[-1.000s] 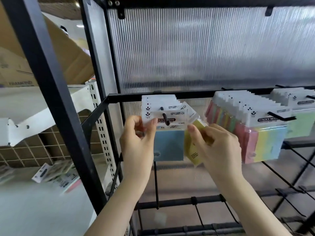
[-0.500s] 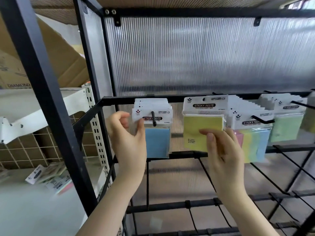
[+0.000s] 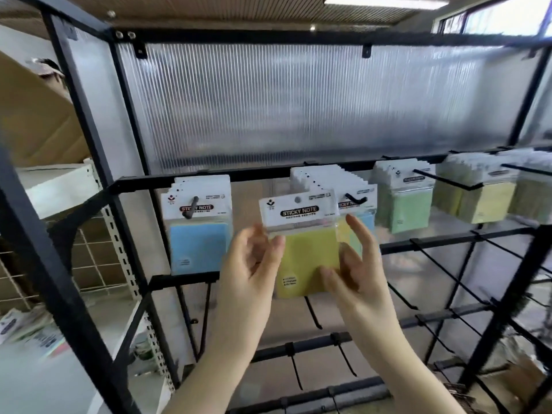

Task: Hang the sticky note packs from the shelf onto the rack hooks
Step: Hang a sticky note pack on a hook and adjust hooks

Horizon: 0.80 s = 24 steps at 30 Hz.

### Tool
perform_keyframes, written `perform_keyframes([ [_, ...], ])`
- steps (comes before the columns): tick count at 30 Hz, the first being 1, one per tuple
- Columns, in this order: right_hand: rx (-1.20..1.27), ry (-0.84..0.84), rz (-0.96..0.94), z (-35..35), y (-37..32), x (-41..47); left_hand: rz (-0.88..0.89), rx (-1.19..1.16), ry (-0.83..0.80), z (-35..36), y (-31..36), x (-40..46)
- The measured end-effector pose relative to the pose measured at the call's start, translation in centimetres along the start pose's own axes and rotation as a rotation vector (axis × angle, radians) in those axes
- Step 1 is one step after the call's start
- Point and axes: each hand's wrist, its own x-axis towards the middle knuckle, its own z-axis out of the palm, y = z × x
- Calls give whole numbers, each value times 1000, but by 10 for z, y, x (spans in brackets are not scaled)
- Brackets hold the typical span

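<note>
i have the yellow pack (image 3: pixel 306 258) pinched between my left hand (image 3: pixel 249 264) and right hand (image 3: pixel 354 264), in front of the rack and off any hook. its hole could miss the multicolour packs' hook (image 3: pixel 355 199), and my light grip could let it drop.

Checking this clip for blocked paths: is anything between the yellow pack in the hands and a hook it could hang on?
Nothing visible blocks it. The yellow sticky note pack is held in front of the rack; the hook just right of its header already carries a multicoloured stack, but its upturned tip shows free.
</note>
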Motion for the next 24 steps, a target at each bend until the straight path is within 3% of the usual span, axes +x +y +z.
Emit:
perform_keyframes([
  [4,-85,25,17,-27,-7,-19,-88,-201,-27,33,2,-8],
  [9,-152,57,1,-67,-30,-33,-53,-227,-63,81,3,-26],
  [18,-337,421,-53,-140,-63,-26,-59,-174,-233,179,8,-38],
  [24,-383,559,-16,-195,-68,-8,-79,-163,-386,240,3,-19],
])
